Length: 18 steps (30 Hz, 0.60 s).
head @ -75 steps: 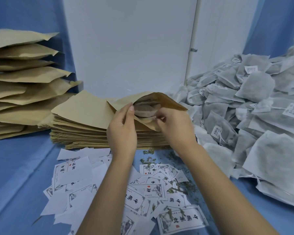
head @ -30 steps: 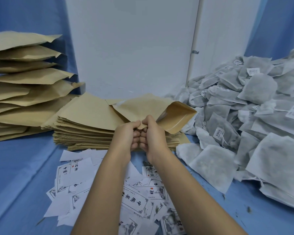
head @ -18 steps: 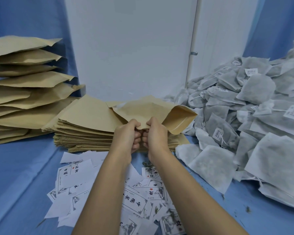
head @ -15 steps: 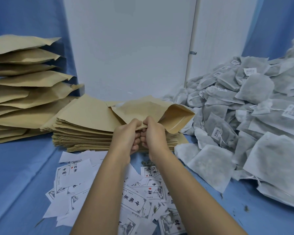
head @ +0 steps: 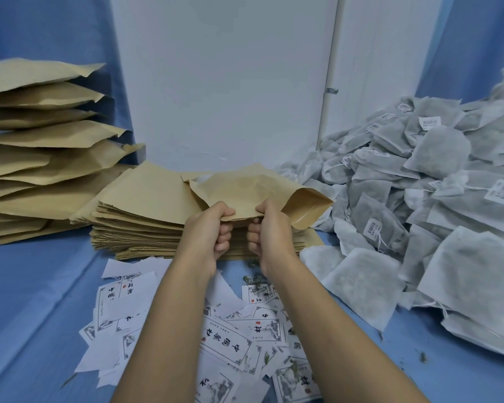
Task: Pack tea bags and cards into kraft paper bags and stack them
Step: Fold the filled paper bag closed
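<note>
Right now both hands are closed on the kraft bag (head: 245,187): my left hand (head: 208,231) and right hand (head: 269,228) sit side by side, fingers (head: 224,231) curled under and thumbs on top, pinching its near edge as it hangs just above the pile of flat bags (head: 140,216). Its long axis runs left to right, with the mouth gaping at the right end, just past my right hand. The stack of filled bags (head: 41,146) stands far left on the tabletop (head: 26,286), so I judge my left hand the nearer one to carry it there.
</note>
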Tool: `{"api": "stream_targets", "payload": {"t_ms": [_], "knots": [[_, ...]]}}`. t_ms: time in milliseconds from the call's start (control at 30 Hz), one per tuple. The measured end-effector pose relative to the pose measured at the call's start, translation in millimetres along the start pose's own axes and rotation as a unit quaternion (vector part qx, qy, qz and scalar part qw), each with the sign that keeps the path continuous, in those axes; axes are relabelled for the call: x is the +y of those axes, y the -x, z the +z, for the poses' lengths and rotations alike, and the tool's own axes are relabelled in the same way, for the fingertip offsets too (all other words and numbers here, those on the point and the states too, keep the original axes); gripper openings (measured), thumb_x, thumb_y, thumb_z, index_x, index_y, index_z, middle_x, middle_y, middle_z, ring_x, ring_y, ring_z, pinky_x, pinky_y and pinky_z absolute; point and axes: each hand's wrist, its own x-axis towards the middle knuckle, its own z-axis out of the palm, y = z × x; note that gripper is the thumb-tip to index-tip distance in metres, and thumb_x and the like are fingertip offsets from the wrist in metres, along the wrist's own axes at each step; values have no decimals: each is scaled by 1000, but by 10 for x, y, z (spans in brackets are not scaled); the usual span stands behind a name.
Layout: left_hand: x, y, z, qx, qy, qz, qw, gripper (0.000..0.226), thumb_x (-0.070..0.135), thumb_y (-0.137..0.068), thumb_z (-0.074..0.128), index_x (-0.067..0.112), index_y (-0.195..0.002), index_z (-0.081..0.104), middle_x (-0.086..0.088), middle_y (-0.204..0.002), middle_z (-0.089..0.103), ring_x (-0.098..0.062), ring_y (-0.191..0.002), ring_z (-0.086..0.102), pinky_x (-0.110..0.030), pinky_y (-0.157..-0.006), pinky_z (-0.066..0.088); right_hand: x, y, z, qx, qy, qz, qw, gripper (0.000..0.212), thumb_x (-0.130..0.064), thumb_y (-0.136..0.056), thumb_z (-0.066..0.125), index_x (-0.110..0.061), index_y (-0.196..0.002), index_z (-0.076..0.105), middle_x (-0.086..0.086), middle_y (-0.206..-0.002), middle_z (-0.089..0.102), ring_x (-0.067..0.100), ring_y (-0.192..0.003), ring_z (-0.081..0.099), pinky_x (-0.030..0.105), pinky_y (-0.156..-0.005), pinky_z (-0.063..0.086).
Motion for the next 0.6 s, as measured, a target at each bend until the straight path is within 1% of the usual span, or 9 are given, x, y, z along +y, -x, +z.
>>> {"api": "stream_targets", "payload": {"t_ms": [100,267,333,400,433,467,533,567,600], "knots": [[8,5,1,0,-1,-1,1000,26,6,-84,53,17,-65,39,7,-38,27,-5,-32,19,-14,-31,14,-14,-12,-23,28,-16,-7,999,25,-16,-89,40,-17,-65,32,-11,-35,25,7,-29,20,17,-31,17],[20,37,28,35,-6,35,999,25,7,-83,54,16,-65,40,8,-38,26,-5,-32,19,-15,-31,15,-22,-24,-37,46,-32,4,998,24,-18,-89,40,-16,-65,35,-9,-38,27,6,-30,20,18,-31,16],[6,38,70,84,0,66,994,26,8,-82,54,16,-61,39,5,-40,28,-8,-34,22,-17,-34,17,-11,-27,-17,51,-42,0,998,22,-14,-87,39,-16,-66,33,-9,-38,28,7,-30,21,17,-31,17],[-47,52,131,157,-8,111,981,26,13,-79,54,17,-59,37,0,-51,32,-17,-46,27,-24,-44,22,5,-7,36,37,-31,-5,999,22,-13,-87,38,-14,-66,35,-8,-38,31,7,-28,24,16,-32,19],[-79,63,165,172,-10,122,977,25,15,-79,53,17,-59,38,-2,-55,35,-20,-51,29,-26,-48,24,23,3,60,24,-22,-8,999,23,-13,-88,39,-14,-65,37,-7,-40,34,7,-28,27,16,-32,20],[-103,75,194,166,-10,120,979,22,16,-79,53,16,-61,42,-3,-57,41,-21,-50,34,-25,-48,27,40,10,77,9,-5,-13,1000,25,-13,-88,39,-13,-63,38,-5,-42,36,7,-28,29,15,-32,22],[-116,94,216,131,-8,87,987,20,12,-81,56,13,-62,51,-1,-50,50,-13,-37,43,-16,-39,32,69,34,90,-15,39,-15,999,31,-16,-88,40,-14,-57,39,-3,-41,38,8,-28,30,15,-33,24],[-110,96,212,122,-7,73,990,21,10,-82,57,12,-61,52,2,-44,49,-8,-31,41,-12,-35,31,76,43,89,-20,42,-11,999,33,-18,-89,40,-15,-56,37,-5,-38,37,8,-28,29,15,-33,23],[-104,93,207,121,-9,68,990,23,10,-82,58,12,-60,52,5,-40,46,-6,-29,38,-10,-33,29,81,51,88,-20,23,-1,1000,33,-19,-89,39,-16,-56,35,-6,-36,34,7,-27,26,15,-32,21]]}}
